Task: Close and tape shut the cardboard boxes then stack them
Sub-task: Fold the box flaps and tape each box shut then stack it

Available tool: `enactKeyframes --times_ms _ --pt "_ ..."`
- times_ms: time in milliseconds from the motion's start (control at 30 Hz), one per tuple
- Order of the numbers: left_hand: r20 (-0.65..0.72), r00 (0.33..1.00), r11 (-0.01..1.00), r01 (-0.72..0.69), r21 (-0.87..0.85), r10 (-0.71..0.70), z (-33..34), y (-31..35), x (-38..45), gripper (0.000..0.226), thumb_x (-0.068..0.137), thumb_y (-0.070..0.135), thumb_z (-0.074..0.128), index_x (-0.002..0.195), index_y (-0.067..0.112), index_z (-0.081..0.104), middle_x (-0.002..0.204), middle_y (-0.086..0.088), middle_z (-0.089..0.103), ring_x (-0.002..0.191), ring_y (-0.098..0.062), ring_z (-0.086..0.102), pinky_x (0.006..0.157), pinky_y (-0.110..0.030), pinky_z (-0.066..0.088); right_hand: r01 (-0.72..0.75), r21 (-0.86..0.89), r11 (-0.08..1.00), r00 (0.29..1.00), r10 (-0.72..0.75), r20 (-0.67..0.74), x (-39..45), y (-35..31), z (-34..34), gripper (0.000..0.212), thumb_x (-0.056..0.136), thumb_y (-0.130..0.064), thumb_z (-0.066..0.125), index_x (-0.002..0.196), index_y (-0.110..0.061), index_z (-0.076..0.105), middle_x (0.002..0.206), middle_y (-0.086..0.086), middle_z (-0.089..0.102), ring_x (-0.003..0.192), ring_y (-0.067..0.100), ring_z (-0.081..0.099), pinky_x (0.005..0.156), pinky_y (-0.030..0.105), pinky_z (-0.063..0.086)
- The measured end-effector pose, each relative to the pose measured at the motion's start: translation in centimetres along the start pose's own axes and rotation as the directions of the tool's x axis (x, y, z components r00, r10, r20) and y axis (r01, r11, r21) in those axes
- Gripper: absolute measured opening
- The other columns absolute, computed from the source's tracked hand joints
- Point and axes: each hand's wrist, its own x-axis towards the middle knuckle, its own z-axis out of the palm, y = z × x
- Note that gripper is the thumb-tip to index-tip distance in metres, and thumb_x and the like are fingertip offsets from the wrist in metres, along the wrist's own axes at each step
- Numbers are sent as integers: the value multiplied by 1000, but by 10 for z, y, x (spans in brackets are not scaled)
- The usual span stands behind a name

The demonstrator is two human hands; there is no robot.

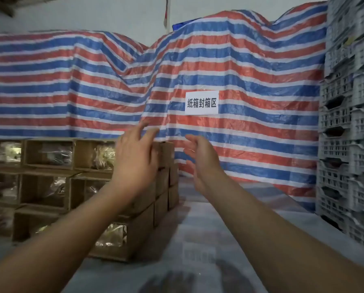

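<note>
While two hands (left hand (134, 157), right hand (202, 159)) hover empty, cardboard boxes (50, 187) sit stacked.

A striped tarp (71, 81) bears a white sign (201, 102) beside seemingly plastic crates (350, 123).

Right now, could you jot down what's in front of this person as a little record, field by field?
left hand: left hand raised, fingers spread, holding nothing
right hand: right hand raised, fingers relaxed, holding nothing
boxes: brown cardboard boxes stacked in rows at left, open sides showing clear plastic-wrapped contents
backdrop: red, white and blue striped tarpaulin draped behind
sign: white paper sign with black characters on the tarpaulin
right side: stacked grey plastic crates
tape: none visible
</note>
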Motion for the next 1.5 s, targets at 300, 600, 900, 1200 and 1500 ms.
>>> enactKeyframes --times_ms 300,600,900,1200,1500 --pt "122 992 982 -61 179 40 -2 -85 43 47 87 -1 56 132 14 59 138 -10 55 128 -31 47 109 -49 26 107 -417 902 984 -36 175 31 -5 79 40 105 -32 36 143 -32 47 121 -6 48 100 15 48 84 34 43" --pt "236 969 942 -13 335 -71 -6 -139 31 59 82 4 63 139 15 50 140 -6 52 130 -26 45 112 -44 28 373 -846 382 927 -111 358 48 22 111 61 87 -37 61 145 -25 46 126 1 60 110 23 57 95 41 50" --pt "284 940 928 76 366 -189 2 -156 48 52 91 24 59 141 19 47 141 -3 52 131 -24 44 110 -43 28 454 -876 161 882 -220 416 54 27 127 32 94 -22 59 126 -19 62 117 4 63 101 27 58 95 45 52" --pt "288 932 939 122 323 -220 8 -171 51 33 97 21 54 130 19 56 120 -4 65 113 -27 56 100 -42 36 480 -873 89 861 -242 448 56 31 126 30 96 -9 55 124 -16 65 111 6 66 88 23 58 71 32 50" --pt "127 982 974 116 195 -142 -4 -158 71 18 97 29 54 111 18 58 107 -5 62 101 -26 55 88 -42 45 443 -856 267 886 -275 372 65 -5 124 16 99 -10 54 108 -12 67 92 3 62 79 19 57 64 29 46"
